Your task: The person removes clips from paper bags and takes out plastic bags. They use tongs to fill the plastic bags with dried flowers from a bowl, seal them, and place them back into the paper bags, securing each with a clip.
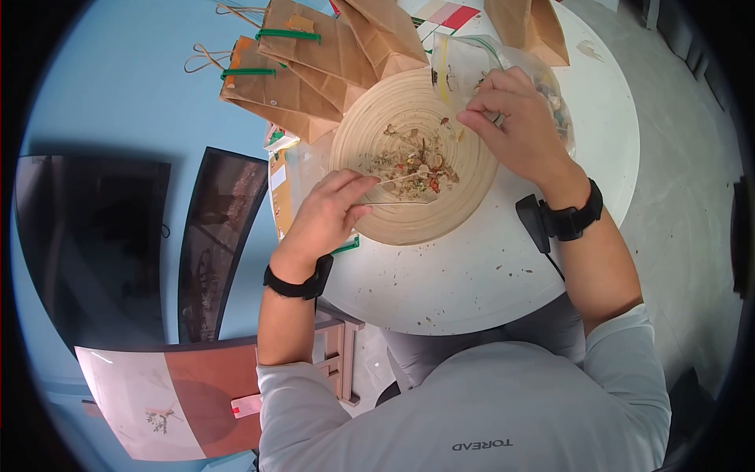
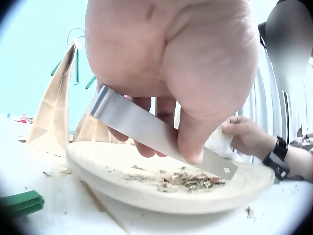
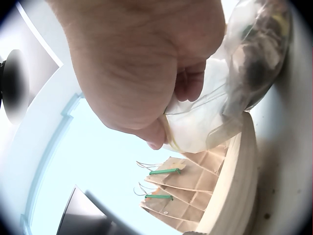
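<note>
My left hand (image 1: 322, 214) grips a pair of flat metal tweezers (image 2: 139, 123). Their two thin arms reach over a round pale wooden plate (image 1: 354, 134). Dried plant bits (image 1: 421, 164), brown, green and reddish, lie scattered on that plate below the tweezers. On the plate's far right side, my right hand (image 1: 519, 122) pinches the rim of a clear zip bag (image 3: 195, 129) between thumb and fingers. Dark, mixed contents (image 3: 259, 63) fill the bag's lower part. The bag's mouth hangs close over the plate rim.
Brown paper bags (image 1: 330, 55) with green clips stand behind the plate at the left, and another paper bag (image 1: 531, 31) stands at the back right. Loose crumbs dot the white round table (image 1: 472, 275) near its front edge. Dark screens (image 1: 94, 244) are at the left.
</note>
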`<state>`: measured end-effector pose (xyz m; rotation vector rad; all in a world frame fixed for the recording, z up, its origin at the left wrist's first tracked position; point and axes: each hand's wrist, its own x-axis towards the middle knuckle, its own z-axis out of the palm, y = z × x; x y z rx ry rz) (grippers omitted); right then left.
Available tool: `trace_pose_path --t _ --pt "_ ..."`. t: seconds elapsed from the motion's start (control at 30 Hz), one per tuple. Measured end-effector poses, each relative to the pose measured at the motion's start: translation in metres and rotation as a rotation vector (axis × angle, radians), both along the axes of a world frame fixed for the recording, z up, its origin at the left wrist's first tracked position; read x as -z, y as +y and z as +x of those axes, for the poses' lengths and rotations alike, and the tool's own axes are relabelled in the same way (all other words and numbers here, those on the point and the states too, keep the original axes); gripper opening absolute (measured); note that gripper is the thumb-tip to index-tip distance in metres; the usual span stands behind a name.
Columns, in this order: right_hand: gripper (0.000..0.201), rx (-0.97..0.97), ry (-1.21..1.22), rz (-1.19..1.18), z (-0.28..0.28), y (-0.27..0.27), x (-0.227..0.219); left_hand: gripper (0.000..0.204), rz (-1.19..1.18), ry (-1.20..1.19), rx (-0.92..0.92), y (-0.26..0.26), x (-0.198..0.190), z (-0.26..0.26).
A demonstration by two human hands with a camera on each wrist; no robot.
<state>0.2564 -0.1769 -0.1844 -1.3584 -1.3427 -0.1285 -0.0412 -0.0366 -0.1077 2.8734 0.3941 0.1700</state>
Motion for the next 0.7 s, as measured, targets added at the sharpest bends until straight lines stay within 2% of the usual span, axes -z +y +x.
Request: trace_pose_path --t 0.3,0.7 --pt "0.012 -0.015 0.024 -0.024 0.0 0.001 0.002 0.035 0.071 -0.012 -0.047 0.015 0.027 0.03" --pt "0.012 -0.021 0.027 -0.025 -0.001 0.001 0.0 0.03 0.115 -0.13 -0.178 0.012 0.028 0.012"
